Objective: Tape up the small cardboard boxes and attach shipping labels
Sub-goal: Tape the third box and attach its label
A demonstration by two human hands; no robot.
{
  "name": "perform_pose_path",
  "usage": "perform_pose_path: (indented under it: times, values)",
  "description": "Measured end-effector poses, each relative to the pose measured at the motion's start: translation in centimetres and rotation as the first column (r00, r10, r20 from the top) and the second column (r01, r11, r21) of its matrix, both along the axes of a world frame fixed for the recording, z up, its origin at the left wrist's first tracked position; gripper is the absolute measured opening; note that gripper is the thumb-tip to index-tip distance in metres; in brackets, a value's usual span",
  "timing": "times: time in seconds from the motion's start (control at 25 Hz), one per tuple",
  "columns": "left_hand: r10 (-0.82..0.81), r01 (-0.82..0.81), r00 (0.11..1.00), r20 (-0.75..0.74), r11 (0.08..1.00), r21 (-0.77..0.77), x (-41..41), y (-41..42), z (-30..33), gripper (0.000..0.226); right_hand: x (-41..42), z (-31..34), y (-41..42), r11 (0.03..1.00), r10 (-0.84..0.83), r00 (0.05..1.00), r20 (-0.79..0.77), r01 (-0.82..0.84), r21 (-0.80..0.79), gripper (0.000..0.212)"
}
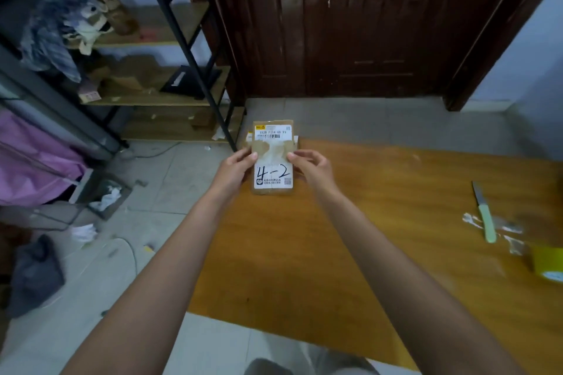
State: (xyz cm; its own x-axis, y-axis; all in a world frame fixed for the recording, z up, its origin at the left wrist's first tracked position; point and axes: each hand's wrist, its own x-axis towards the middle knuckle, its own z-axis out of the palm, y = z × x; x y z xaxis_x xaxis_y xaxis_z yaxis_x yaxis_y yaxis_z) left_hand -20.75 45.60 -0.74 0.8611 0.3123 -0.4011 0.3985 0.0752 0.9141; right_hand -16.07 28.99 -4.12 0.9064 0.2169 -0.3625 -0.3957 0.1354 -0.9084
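We see the left hand (236,169) and right hand (313,169) pinching the cardboard box (272,158), its label (273,176) handwritten "4-2".

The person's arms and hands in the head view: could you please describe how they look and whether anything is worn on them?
Both forearms are bare from the bottom edge of the picture to the wrists, with no sleeves in view. The left hand and the right hand wear no gloves, and no watch, bracelet or ring shows on either. No markings or bandages are visible.
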Motion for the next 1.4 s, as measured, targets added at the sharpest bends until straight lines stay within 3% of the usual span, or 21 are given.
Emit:
perform_pose_path:
  times: [0.16, 0.36, 0.64, 0.8, 0.96, 1.16, 1.28, 1.4]
  values:
    - [-0.102, 0.102, 0.994, -0.04, 0.995, 0.015, 5.1, 1.0, -3.2, 0.044, 3.0, -2.4, 0.2, 0.994, -0.104, 0.994, -0.027, 0.103, -0.049, 0.032]
    - [-0.235, 0.243, 0.968, -0.087, 0.965, 0.1, 10.1, 3.0, -6.9, 0.029, 6.0, -5.0, -0.8, 0.947, -0.307, 0.947, -0.093, 0.293, -0.134, 0.032]
    - [0.06, 0.03, 0.981, -0.186, 0.895, 0.445, 11.7, 10.1, -13.2, 0.013, 10.9, -9.8, -2.1, 0.908, -0.368, 0.917, -0.156, 0.318, -0.272, 0.031]
    - [0.102, 0.044, 0.954, -0.283, 0.884, 0.466, 11.0, 11.3, -16.1, 0.019, 12.0, -12.6, -2.2, 0.9, -0.346, 0.921, -0.178, 0.273, -0.339, 0.026]
    - [0.09, 0.052, 0.955, -0.283, 0.889, 0.456, 10.8, 10.4, -16.8, 0.024, 12.1, -14.1, -1.5, 0.883, -0.336, 0.922, -0.191, 0.237, -0.405, 0.018]
    - [0.111, 0.056, 0.941, -0.32, 0.881, 0.47, 11.0, 10.0, -15.7, 0.028, 11.7, -14.0, -1.0, 0.823, -0.237, 0.968, -0.078, 0.157, -0.547, 0.035]
    - [0.161, -0.013, 0.952, -0.259, 0.87, 0.493, 11.5, 9.5, -14.1, 0.023, 11.4, -12.7, -1.5, 0.759, -0.181, 0.983, 0.013, 0.148, -0.634, 0.042]
    - [0.139, -0.026, 0.968, -0.208, 0.881, 0.472, 12.2, 7.5, -11.6, 0.023, 11.0, -10.4, -1.8, 0.763, -0.099, 0.991, 0.094, 0.136, -0.632, 0.042]
